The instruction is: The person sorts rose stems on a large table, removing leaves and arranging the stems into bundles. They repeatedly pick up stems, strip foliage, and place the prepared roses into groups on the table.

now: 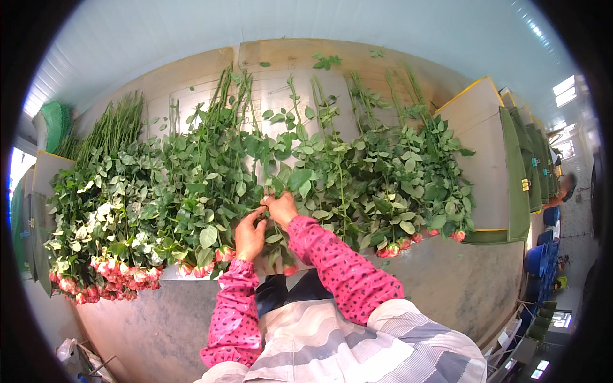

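My right hand [281,208] is closed at the leafy part of a rose stem, just above the middle of the table's near edge. Close beside it, my left hand [250,235] has its fingers bent, their tips almost meeting my right fingers. Leaves and fingers hide whether the left one grips anything. A pink rose bloom [289,270] hangs below my hands at the table edge. To the left lie leafy rose stems [191,167] with blooms toward me, and more rose stems [388,177] spread to the right.
A dense pile of roses [122,275] fills the left end. Loose leaves [327,61] lie at the back of the table [268,52]. An upright yellow-edged panel [479,143] with green cloth [515,177] bounds the right side. Beyond are blue buckets [536,261] and another person [565,189].
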`<state>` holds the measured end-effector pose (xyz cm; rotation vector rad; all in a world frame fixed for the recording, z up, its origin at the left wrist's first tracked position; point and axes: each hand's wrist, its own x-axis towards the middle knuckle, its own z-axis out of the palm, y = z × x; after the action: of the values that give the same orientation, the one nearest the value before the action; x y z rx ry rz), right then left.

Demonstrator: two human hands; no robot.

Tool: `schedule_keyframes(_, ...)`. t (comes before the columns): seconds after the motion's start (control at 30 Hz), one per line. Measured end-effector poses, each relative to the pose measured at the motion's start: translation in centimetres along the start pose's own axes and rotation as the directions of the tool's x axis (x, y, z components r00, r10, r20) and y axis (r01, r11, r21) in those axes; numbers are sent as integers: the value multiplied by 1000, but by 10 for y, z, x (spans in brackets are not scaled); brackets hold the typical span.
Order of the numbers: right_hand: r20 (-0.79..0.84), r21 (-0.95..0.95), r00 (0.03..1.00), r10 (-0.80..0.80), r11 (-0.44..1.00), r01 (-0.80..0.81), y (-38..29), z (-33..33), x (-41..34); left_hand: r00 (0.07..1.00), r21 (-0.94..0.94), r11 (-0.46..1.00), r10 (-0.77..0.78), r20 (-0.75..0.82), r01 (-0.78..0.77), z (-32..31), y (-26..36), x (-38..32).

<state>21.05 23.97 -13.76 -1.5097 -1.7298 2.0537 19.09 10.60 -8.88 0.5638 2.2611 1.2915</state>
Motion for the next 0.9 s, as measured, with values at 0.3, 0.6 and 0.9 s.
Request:
schedule_keyframes(0.3, 109, 285, 993, 40, 956, -70, 2, -25, -32, 989, 155, 987, -6, -145, 29, -20, -27, -7)
schedule_keyframes(0.6, 163, 353, 984, 77, 926, -131, -1, -19, -17, 978, 673, 720, -42, -204, 171, -20, -14, 22)
schedule_keyframes(0.9, 249, 529, 964, -91, 847, -57, -50, -52, -62, 991, 701, 705, -7, -136, 102, -47, -14, 35)
